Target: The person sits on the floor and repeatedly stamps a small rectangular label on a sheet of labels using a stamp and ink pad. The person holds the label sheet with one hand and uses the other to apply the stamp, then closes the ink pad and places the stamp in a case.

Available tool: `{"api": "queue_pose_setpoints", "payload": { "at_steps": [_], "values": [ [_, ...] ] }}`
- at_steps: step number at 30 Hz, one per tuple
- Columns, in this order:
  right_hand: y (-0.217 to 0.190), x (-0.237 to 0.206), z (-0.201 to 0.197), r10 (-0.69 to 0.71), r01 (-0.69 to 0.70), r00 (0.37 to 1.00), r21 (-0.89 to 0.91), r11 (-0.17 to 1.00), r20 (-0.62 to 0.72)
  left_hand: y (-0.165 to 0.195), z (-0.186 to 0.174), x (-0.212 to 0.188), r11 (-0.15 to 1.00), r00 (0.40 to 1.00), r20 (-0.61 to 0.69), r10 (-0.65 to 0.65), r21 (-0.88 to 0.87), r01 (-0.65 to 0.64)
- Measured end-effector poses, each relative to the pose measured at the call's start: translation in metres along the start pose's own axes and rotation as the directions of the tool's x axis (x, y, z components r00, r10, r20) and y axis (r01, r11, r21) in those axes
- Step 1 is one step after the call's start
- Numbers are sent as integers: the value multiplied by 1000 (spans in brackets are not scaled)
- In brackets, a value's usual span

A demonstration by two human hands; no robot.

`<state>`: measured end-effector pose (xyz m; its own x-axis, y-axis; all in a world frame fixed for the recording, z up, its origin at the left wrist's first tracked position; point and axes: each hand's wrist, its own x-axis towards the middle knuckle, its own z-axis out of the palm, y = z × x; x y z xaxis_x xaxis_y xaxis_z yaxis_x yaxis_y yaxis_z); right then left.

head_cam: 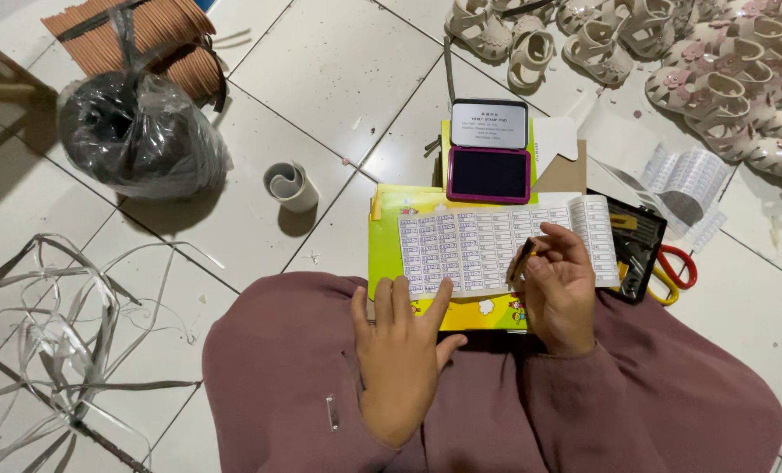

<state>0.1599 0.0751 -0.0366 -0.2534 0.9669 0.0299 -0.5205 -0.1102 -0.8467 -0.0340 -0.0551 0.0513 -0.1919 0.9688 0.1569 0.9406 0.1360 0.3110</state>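
A white sheet of small printed labels (487, 245) lies on a yellow board (391, 254) across my lap. My left hand (399, 350) lies flat with fingers spread, its fingertips pressing the sheet's lower left corner. My right hand (559, 289) is closed around a small dark stamp (522, 259) and holds it on the sheet's right part. Just beyond the sheet sits an open ink pad (489, 173) with a purple pad and a grey lid standing up.
Red-and-yellow-handled scissors (675, 270) and a black pouch (633, 241) lie to the right. Another label sheet (684, 180) is further right. Several pale sandals (715, 61) fill the top right. A black plastic bag (137, 131), a tape roll (290, 186) and plastic straps (58, 342) lie left.
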Motion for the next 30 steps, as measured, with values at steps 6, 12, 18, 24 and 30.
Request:
{"api": "queue_pose_setpoints", "payload": {
  "at_steps": [6, 12, 18, 24, 30],
  "values": [
    [2, 0, 0, 7, -7, 1000, -2, 1000, -15, 5, 10, -8, 997, 991, -108, 74, 40, -70],
    [-4, 3, 6, 8, -9, 1000, 64, 998, 26, 21, 44, -12, 981, 974, -120, 191, 8, -191],
    [-27, 19, 32, 59, -79, 990, -155, 985, -130, 45, 74, -10, 965, 965, -28, 260, 48, -259],
    [-35, 62, 60, -223, 153, 968, -977, 149, 117, 43, 76, -19, 930, 956, 28, 292, 223, -291],
    [-19, 86, 71, -290, 371, 868, -915, -159, 403, 39, 69, -16, 936, 949, 54, 310, 161, -314]
  ]
}}
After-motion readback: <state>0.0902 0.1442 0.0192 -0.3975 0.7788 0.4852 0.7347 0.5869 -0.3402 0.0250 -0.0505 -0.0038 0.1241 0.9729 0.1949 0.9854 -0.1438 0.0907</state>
